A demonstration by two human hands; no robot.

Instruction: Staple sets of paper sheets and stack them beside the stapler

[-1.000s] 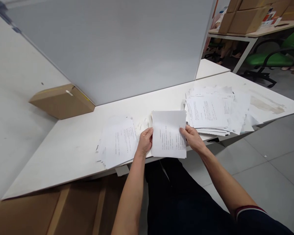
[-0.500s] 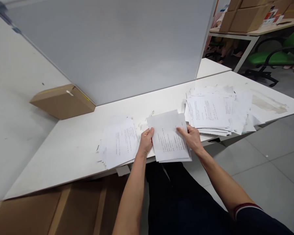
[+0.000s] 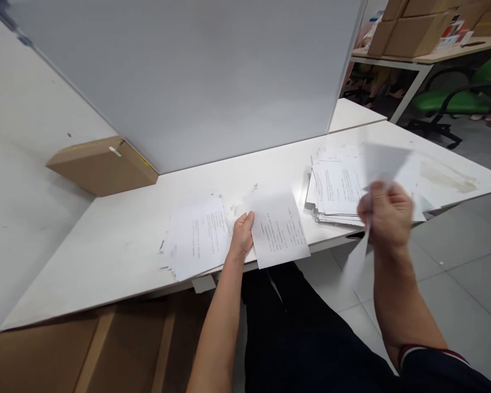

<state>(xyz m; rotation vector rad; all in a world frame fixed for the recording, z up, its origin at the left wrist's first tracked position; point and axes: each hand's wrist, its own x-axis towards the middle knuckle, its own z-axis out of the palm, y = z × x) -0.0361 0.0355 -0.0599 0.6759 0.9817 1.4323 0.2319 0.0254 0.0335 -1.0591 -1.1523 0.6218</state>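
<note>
My left hand (image 3: pixel 242 234) pinches the left edge of a printed sheet of paper (image 3: pixel 279 229) at the table's front edge; whether more sheets lie under it I cannot tell. Raised off to the right, my right hand (image 3: pixel 387 213) is closed around another paper (image 3: pixel 382 158), bent and blurred by motion. That paper passes in front of a messy stack of printed papers (image 3: pixel 337 188) on the right of the table. Left of my left hand lies a second pile of printed papers (image 3: pixel 204 234), slightly fanned.
A large whiteboard (image 3: pixel 196 82) stands along the back of the white table (image 3: pixel 118 240). One cardboard box (image 3: pixel 106 166) leans by the wall, and larger cartons (image 3: pixel 45 349) sit below the table. Behind, at right, are a green chair (image 3: pixel 454 101) and a desk with boxes (image 3: pixel 417 35).
My right hand has pulled a paper away from the sheets both hands were holding and swung it up to the right. My left hand stays in place with its sheet.
</note>
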